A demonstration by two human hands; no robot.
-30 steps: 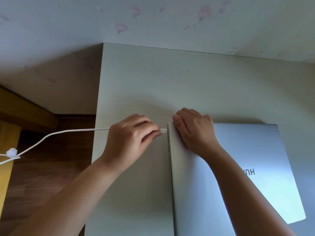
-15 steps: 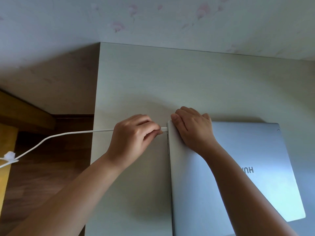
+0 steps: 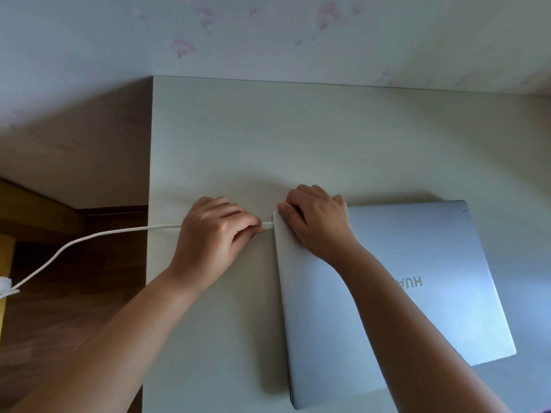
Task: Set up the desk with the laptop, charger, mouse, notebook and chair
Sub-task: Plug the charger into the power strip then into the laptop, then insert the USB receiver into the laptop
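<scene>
A closed silver laptop (image 3: 432, 293) lies on the pale desk (image 3: 238, 138). My left hand (image 3: 213, 236) pinches the plug end of the white charger cable (image 3: 89, 238), whose tip meets the laptop's left edge near the far corner. The cable runs left off the desk edge and sags toward the floor. My right hand (image 3: 317, 223) rests on the laptop's far left corner, fingers curled over its edge, holding it still. No mouse, notebook or chair is in view.
The desk's back edge meets a flowered wall (image 3: 268, 34). Left of the desk lies dark wooden floor (image 3: 68, 293), with a yellow wooden piece (image 3: 6, 263) at the left frame edge. A white lump (image 3: 6, 286) sits on the cable there.
Both hands stay where they were at the laptop's left edge. The view has shifted slightly; the plug tip now sits tight against the laptop's side.
</scene>
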